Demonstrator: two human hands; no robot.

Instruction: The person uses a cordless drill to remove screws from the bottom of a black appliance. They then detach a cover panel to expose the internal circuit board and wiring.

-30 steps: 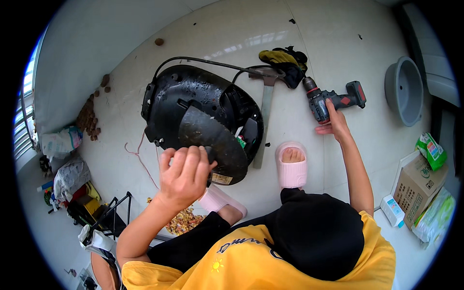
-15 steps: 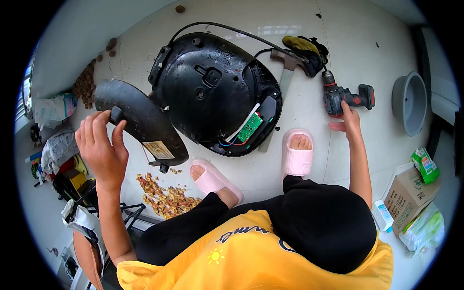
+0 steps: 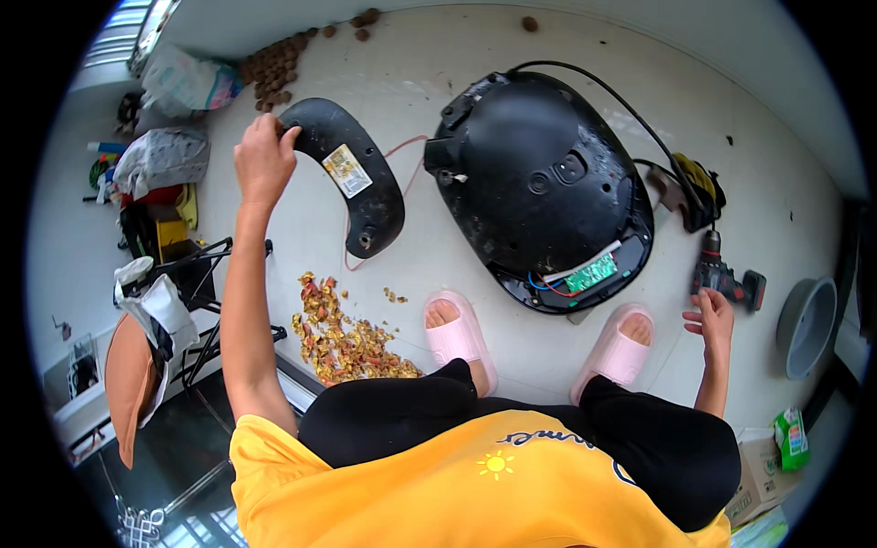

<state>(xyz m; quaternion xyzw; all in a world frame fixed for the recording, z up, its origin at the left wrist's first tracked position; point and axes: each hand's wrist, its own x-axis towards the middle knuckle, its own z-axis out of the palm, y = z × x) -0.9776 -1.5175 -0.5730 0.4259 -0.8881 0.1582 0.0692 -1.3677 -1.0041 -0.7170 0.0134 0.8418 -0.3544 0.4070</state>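
My left hand [image 3: 263, 160] grips the upper end of a curved black plastic cover [image 3: 352, 178] with a yellow label, resting on the floor to my left. A round black appliance [image 3: 544, 187] lies upside down in front of me, its lower edge open on a green circuit board [image 3: 589, 273] with coloured wires. My right hand [image 3: 713, 318] hangs with fingers apart just below a cordless drill [image 3: 726, 277] lying on the floor, not clearly touching it. My feet in pink slippers [image 3: 461, 336] stand below the appliance.
A pile of orange-yellow scraps [image 3: 343, 338] lies by my left foot. A hammer and gloves [image 3: 690, 187] lie beyond the drill, a grey basin [image 3: 808, 324] at the right. Bags and clutter [image 3: 164, 160] line the left side, nuts [image 3: 274, 64] at the wall, boxes [image 3: 776, 452] lower right.
My left hand has carried the curved cover off the appliance and out to the left, down to the floor. The right hand has come off the drill slightly.
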